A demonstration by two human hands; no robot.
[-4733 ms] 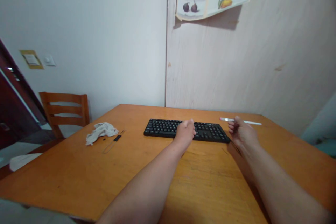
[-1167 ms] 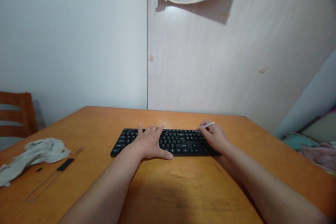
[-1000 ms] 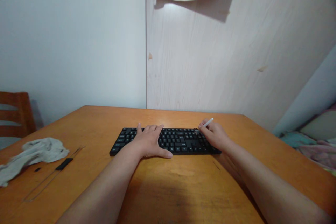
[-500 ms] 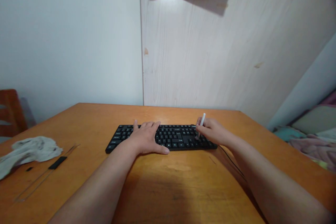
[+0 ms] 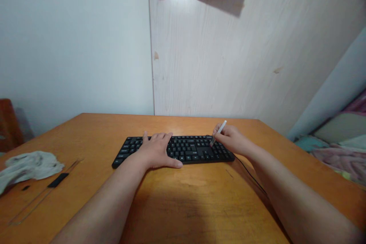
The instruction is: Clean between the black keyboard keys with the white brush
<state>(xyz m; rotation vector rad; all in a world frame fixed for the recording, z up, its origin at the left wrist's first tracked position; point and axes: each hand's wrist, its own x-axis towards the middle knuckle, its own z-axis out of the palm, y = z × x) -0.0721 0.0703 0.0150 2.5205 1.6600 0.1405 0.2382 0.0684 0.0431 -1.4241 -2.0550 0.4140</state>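
Observation:
A black keyboard (image 5: pixel 187 153) lies on the wooden table with its long side facing me. My left hand (image 5: pixel 156 151) rests flat across its left half, fingers spread and thumb along the near edge, hiding many keys. In my right hand (image 5: pixel 233 139) is a slim white-handled brush (image 5: pixel 222 126), pinched between the fingers and tilted with its upper end to the right. Its small darker tip is down at the keys, left of the number pad. Whether the tip presses on them I cannot tell.
A crumpled whitish cloth (image 5: pixel 36 164) lies on the table (image 5: pixel 183 198) at the left. Beside it are a black piece with thin wires (image 5: pixel 58 180) and a small black bit (image 5: pixel 25 188). A black cable (image 5: pixel 251 176) runs from the keyboard under my right forearm. A wall stands behind.
The brush has tipped further to the right at its top, and its tip has shifted up and left over the keys. My left hand stays on the keyboard. The view has shifted slightly.

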